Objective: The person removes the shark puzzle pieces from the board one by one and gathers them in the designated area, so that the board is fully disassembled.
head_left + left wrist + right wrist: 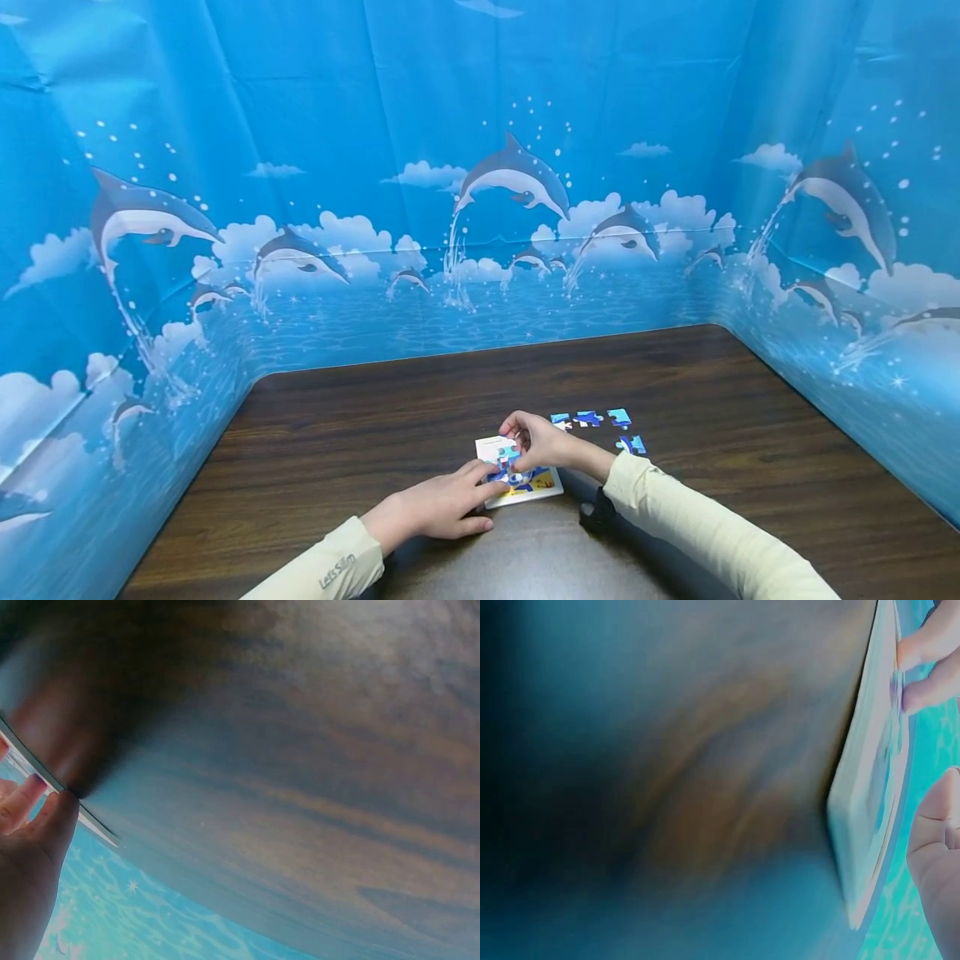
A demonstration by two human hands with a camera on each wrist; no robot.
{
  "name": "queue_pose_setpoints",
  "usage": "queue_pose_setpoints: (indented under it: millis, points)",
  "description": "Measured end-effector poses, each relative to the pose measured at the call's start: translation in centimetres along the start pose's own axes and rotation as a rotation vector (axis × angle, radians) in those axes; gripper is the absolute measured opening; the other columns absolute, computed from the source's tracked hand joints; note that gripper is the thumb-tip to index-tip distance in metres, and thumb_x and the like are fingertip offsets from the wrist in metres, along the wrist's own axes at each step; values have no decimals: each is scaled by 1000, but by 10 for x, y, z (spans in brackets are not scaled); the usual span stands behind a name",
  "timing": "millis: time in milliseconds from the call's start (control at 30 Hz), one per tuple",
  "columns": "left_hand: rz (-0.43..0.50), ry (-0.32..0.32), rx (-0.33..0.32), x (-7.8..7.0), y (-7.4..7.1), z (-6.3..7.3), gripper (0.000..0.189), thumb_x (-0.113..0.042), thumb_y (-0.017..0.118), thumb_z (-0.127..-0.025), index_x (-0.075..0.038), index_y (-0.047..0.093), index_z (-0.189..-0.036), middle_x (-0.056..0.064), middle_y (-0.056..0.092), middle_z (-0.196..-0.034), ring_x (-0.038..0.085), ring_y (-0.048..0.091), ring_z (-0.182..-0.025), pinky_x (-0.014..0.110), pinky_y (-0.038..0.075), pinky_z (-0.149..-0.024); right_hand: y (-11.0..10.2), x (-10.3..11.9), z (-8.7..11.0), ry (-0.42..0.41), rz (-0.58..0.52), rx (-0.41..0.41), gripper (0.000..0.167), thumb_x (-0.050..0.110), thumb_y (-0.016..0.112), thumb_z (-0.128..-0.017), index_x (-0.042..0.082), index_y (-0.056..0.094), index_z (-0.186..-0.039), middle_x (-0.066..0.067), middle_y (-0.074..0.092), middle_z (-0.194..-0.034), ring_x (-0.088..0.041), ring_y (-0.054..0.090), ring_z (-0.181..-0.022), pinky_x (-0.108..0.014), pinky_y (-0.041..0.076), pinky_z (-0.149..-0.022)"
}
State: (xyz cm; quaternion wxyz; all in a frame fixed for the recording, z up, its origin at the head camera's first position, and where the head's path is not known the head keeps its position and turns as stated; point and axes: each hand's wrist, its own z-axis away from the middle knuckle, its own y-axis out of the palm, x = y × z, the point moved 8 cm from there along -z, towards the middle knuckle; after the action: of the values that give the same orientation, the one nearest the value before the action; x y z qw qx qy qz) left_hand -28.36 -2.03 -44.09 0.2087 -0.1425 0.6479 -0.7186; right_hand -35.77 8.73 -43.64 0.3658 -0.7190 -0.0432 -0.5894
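A small jigsaw puzzle (542,482) in a white-edged tray lies on the table, partly covered by both hands. My left hand (448,500) rests at its left side, fingers stretched over the picture and thumb on the table by the near edge. From the right, my right hand (546,443) reaches over the puzzle. Its thumb and forefinger curl round a light-blue puzzle piece (513,454) at the upper part of the picture. In the right wrist view the tray (847,825) shows from its side, with fingertips (919,694) at its surface.
Several loose blue puzzle pieces (588,418) lie behind and to the right of the right hand, one more piece (632,445) nearer the sleeve. The dark wooden table (337,442) is bordered by a blue dolphin-print curtain (360,325). A black object (596,510) sits under the right wrist.
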Motion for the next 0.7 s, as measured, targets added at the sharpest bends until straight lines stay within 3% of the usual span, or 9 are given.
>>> queue_pose_setpoints:
  millis: [400,700]
  points:
    - [37,-44,30,2,3,-2,50,-40,48,-96,-21,38,-142,7,34,-147,23,34,-135,36,45,-99,-41,-26,38,64,-30,-81,49,-4,70,-69,-8,46,-112,-12,48,-90,-14,44,-74,-20,41,-61]
    - [44,-40,9,2,0,1,50,-39,48,-97,-21,38,-142,8,33,-148,22,34,-135,36,46,-98,-77,-45,72,116,2,-158,50,-5,67,-69,-8,45,-112,-10,47,-90,-14,43,-75,-22,41,-60]
